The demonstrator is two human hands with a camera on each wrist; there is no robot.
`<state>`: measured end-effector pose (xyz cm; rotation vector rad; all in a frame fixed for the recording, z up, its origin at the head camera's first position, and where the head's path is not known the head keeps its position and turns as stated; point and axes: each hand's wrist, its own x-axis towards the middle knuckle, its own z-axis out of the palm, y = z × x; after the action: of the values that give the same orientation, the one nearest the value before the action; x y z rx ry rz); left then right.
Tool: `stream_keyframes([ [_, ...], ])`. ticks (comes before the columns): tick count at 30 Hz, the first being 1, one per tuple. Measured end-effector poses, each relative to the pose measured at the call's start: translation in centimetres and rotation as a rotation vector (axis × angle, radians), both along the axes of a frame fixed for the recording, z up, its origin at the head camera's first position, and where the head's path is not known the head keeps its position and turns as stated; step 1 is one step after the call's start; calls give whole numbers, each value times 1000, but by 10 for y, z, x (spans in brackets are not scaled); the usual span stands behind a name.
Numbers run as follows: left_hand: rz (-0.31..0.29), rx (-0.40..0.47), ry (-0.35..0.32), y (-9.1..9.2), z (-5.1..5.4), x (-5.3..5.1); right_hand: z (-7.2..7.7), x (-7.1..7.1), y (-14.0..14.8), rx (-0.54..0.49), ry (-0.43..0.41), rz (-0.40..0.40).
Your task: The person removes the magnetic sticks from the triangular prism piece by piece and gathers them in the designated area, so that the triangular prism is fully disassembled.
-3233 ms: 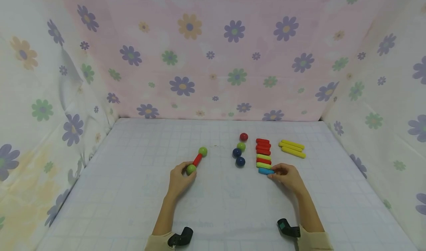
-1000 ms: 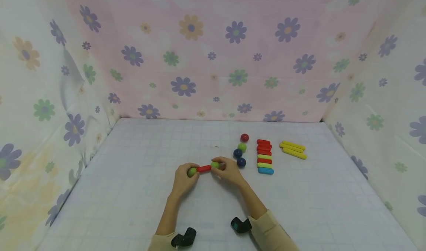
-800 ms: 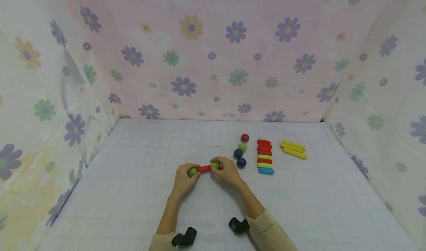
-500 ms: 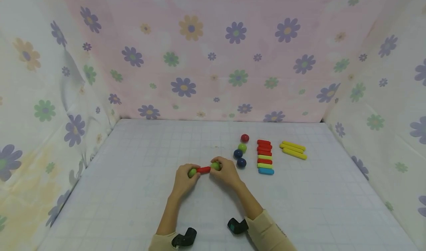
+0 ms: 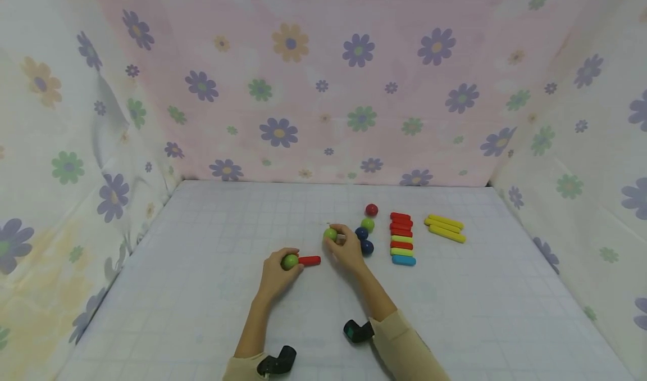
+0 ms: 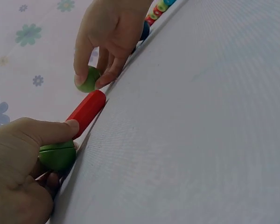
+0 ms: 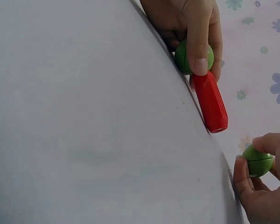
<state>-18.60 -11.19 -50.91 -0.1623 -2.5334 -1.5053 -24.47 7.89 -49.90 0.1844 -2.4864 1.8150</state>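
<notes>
My left hand grips a green ball between thumb and fingers. From that ball a short red stick points right, its far end bare; in the left wrist view my thumb tip also touches the stick. A second green ball is pinched by my right hand, apart from the stick and a little farther back. In the right wrist view the stick's free end faces the pinched ball. Whether the left ball rests on the table is hard to tell.
Close to my right hand lie two dark blue balls, a green ball and a red ball. Right of them is a column of red and lime sticks ending in a blue stick. Yellow sticks lie farther right.
My right hand went from the blue stick to the green ball at the red stick's far end. That ball has come off the stick and moved back and right. My left hand kept its grip.
</notes>
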Motion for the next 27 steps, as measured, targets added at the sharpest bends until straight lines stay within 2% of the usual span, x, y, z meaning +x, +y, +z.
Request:
stream_keyframes([
  [9,-15,17,-6,-1,2,1,-1,-30,-12,10,-74,-124],
  [16,-20,18,-24,-2,4,2,1,-45,-17,-11,-76,-201],
  [21,-20,13,-18,-2,3,3,0,-51,-17,-26,-113,-218],
  [27,-22,17,-16,-1,4,3,-1,-51,-15,-26,-141,-213],
])
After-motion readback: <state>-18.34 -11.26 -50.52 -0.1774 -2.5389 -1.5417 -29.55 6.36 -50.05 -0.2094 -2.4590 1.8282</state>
